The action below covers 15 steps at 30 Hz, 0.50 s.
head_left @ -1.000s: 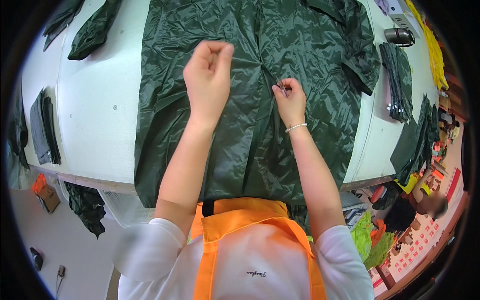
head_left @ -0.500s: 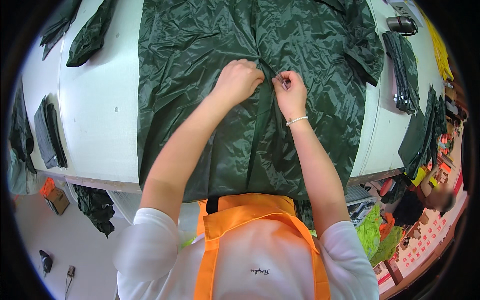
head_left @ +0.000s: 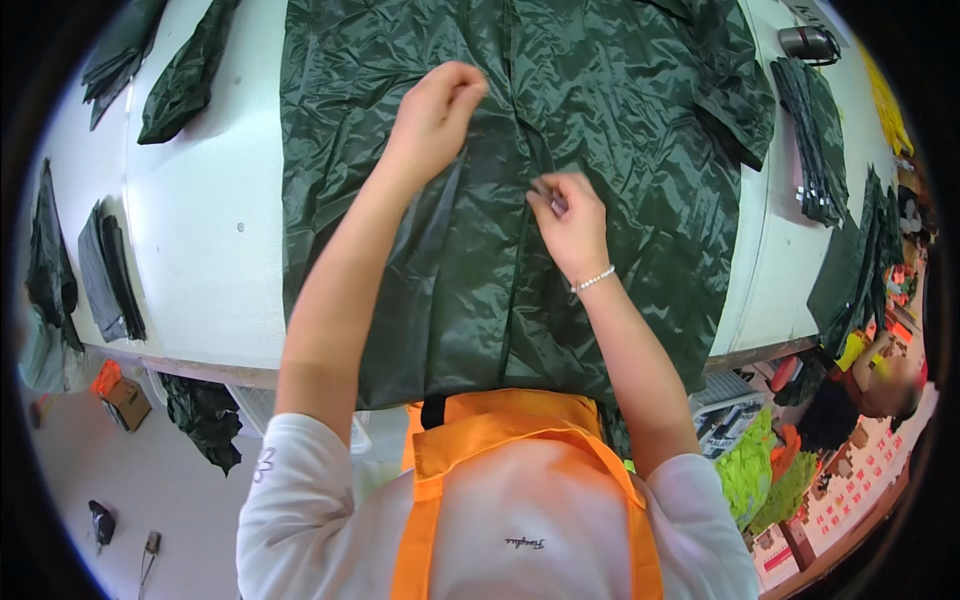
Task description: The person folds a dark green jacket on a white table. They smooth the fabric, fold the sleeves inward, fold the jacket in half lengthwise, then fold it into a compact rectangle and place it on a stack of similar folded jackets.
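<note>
A metal flask (head_left: 809, 43) sits beside a folded dark-green bundle (head_left: 808, 145) on the tabletop (head_left: 205, 270); a folded stack (head_left: 108, 270) lies at left. A cardboard box (head_left: 127, 404) rests on the floor (head_left: 85, 455). Lime-green fabric (head_left: 745, 470), probably loosely heaped, is at right.

A white table (head_left: 210, 260) spans the upper frame under bright light. Grey floor (head_left: 75, 450) fills the lower left; a pale panel (head_left: 862, 478) with red lettering stands lower right.
</note>
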{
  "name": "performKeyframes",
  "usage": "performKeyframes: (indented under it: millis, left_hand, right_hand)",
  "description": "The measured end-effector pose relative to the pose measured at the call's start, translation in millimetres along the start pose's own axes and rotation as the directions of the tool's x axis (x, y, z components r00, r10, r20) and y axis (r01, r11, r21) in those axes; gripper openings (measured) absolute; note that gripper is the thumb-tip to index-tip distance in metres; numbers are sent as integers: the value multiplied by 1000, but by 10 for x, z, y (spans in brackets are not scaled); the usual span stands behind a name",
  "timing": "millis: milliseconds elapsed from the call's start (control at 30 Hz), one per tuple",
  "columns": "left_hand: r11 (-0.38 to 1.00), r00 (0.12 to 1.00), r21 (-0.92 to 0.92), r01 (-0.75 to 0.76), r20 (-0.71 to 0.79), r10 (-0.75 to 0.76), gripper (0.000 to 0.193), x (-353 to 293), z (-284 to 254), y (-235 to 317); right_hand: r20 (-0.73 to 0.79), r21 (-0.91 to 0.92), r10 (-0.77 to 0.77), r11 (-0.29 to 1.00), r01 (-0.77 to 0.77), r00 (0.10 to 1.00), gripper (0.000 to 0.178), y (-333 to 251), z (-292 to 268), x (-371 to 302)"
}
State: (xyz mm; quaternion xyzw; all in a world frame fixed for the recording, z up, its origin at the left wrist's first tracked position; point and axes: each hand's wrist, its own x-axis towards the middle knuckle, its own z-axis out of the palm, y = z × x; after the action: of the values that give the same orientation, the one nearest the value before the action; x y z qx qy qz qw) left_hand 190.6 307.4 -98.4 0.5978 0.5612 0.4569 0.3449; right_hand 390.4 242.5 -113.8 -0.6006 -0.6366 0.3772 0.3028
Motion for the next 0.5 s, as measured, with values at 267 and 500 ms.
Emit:
performKeyframes:
  millis: [267, 500]
  left_hand:
    - [964, 966, -64, 259, 15, -259, 9, -717, 87, 5]
    - [970, 993, 210, 119, -52, -110, 20, -828, 477, -28]
  right_hand:
    - [-19, -271, 177, 946, -176, 984, 26, -190, 86, 182]
    - [251, -278, 308, 931, -237, 918, 23, -9, 30, 359]
